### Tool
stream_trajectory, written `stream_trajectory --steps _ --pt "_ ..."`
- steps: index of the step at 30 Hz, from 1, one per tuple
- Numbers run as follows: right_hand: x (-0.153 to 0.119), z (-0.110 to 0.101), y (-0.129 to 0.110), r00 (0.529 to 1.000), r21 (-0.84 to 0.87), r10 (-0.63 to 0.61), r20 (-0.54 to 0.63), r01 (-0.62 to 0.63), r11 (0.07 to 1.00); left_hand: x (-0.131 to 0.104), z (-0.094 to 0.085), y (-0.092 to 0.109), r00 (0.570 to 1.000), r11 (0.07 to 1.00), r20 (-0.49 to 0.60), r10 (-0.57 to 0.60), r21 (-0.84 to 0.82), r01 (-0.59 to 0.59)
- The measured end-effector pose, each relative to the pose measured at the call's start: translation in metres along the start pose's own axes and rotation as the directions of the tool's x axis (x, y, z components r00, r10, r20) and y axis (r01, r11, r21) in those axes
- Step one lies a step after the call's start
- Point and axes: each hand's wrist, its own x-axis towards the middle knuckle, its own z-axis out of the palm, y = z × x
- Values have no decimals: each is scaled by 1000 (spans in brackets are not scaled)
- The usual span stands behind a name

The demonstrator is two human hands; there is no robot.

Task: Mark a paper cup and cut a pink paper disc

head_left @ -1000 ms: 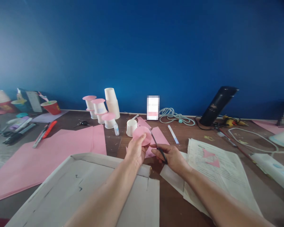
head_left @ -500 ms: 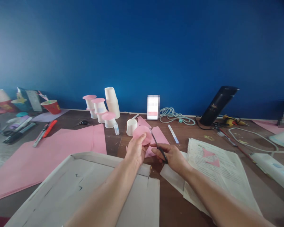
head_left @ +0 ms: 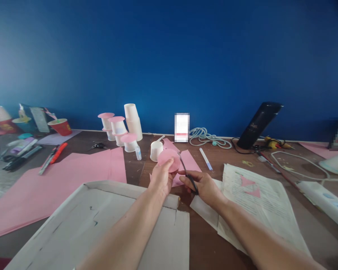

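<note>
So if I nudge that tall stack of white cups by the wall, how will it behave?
The stack looks apt to tip, being tall and narrow. It's probably light for its size, as the cups look like paper. The upper part might come off separately, since a step divides it from the lower.

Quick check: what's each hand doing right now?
Left hand: closed on a pink paper disc.
Right hand: closed on the dark handles of the scissors, blades at the disc's edge.
</note>
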Motion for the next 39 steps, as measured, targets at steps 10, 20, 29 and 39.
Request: stream_trajectory --steps 10,20,29,39 --pt "0 -2 -1 1000 -43 -19 15 20 999 0 0 1 1000 1000 -15 -21 5 21" --pt "-1 -1 -2 1000 -57 -18 7 18 998 -2 2 2 999 1000 -24 -22 -9 22" --pt "0 1 0 1000 -7 2 18 -2 1000 0 1 1 999 1000 -31 -18 -3 18" --pt "2 -1 4 999 -35 -35 27 36 999 -1 1 3 999 999 -34 -34 -14 33"
